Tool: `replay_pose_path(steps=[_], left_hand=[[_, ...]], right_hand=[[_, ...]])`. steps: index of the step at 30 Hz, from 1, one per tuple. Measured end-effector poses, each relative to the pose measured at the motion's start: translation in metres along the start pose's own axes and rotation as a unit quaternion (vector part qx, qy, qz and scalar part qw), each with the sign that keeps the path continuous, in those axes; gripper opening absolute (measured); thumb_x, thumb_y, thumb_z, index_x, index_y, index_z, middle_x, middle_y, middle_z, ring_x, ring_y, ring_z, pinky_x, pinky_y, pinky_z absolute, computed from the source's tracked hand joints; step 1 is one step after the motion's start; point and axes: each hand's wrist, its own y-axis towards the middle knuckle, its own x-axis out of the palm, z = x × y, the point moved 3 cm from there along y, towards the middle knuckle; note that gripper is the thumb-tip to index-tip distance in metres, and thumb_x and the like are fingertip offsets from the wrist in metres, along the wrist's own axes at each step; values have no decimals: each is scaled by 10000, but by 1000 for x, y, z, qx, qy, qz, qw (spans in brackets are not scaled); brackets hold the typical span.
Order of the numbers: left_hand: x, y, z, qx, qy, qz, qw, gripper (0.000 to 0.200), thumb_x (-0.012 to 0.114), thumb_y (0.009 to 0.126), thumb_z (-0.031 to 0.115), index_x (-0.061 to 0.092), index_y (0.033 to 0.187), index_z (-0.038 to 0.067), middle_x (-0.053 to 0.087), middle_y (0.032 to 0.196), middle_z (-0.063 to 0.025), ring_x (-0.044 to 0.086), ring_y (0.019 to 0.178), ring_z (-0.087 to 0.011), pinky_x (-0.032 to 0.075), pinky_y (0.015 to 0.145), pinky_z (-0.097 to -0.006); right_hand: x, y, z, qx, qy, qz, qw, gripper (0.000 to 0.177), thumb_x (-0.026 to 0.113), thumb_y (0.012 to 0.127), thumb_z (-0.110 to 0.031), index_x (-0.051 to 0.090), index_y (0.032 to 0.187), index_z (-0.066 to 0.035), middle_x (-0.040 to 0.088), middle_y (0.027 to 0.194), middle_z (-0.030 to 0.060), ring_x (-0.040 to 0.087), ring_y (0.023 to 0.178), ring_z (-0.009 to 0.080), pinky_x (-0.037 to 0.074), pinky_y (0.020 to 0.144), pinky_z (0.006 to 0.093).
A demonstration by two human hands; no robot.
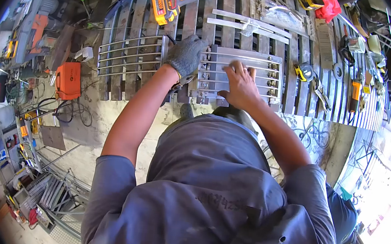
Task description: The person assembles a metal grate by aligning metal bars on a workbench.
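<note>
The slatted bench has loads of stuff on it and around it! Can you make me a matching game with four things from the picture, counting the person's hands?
Things:
1. Left hand
2. Right hand
3. Tape measure
4. Orange case

Places and states:
A. On the slatted bench, to the right of the barred metal panel
B. Bare, over the barred metal panel
C. Off the slatted bench, at the left of the picture
D. Gloved in grey

Right pairs: 1-D, 2-B, 3-A, 4-C

I see L rack (131, 57) beside R rack (220, 72) on bench (190, 24); strips (271, 36) behind R rack, tool (165, 10) L of strips, tape (303, 72) R.
</note>
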Motion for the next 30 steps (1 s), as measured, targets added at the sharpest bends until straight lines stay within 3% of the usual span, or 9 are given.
replay_pose_path(steps=[1,4,7,9,10,14,18,27,30], left_hand=[[4,8,1,7,4,-41,999,314,578,994,154,703,1274,86,679,1197,-202,665,1129,-412,552,977,-484],[29,34,-5,22,6,-50,998,316,578,1020,182,712,1293,99,686,1194,-186,659,1157,-376,544,997,-477],[42,58,-9,38,33,-94,994,308,629,992,246,755,1238,112,723,1175,-177,691,1100,-385,559,961,-495],[46,78,-12,45,84,-163,982,285,659,968,280,791,1164,121,746,1150,-174,711,1056,-393,570,928,-506],[51,87,-19,39,73,-145,986,258,705,910,324,828,1029,131,771,1063,-173,732,980,-405,585,881,-514],[55,102,-16,47,86,-182,978,243,742,840,339,834,901,122,775,960,-183,739,923,-400,589,853,-514],[61,111,-18,95,80,-195,973,293,772,813,381,835,900,108,776,959,-181,740,912,-390,589,852,-507],[56,126,-25,141,27,-232,962,376,784,813,455,832,900,92,785,929,-164,742,915,-375,584,850,-492],[62,122,-28,181,34,-193,964,358,768,844,439,830,905,92,785,920,-163,746,909,-369,584,848,-486]], right_hand=[[6,-11,2,24,33,-2,999,598,865,835,-335,677,1343,-81,517,1553,285,498,1463,429,373,1174,635],[29,-31,3,127,198,-95,967,289,759,912,-290,776,1034,-28,739,1177,278,703,1156,432,536,1020,550],[53,-30,15,118,205,-41,971,316,718,940,-315,776,955,-5,754,962,280,737,952,474,593,900,528],[60,-26,21,130,203,-40,970,367,724,945,-361,780,968,1,752,985,298,737,951,486,589,904,549],[61,-23,22,141,195,-47,969,390,728,943,-377,781,961,9,750,991,306,736,952,489,590,900,550],[74,-17,18,237,194,-63,950,518,751,933,-466,778,924,51,748,985,325,746,941,483,600,873,543],[85,-20,5,332,221,-49,916,636,799,887,-569,774,848,65,763,913,303,768,919,453,612,840,520],[95,-29,-19,427,216,48,877,416,831,871,-392,786,887,21,768,919,272,760,919,444,601,844,507],[103,-33,-22,427,227,146,863,359,816,869,-340,776,982,-2,767,935,269,753,929,442,594,862,508]])
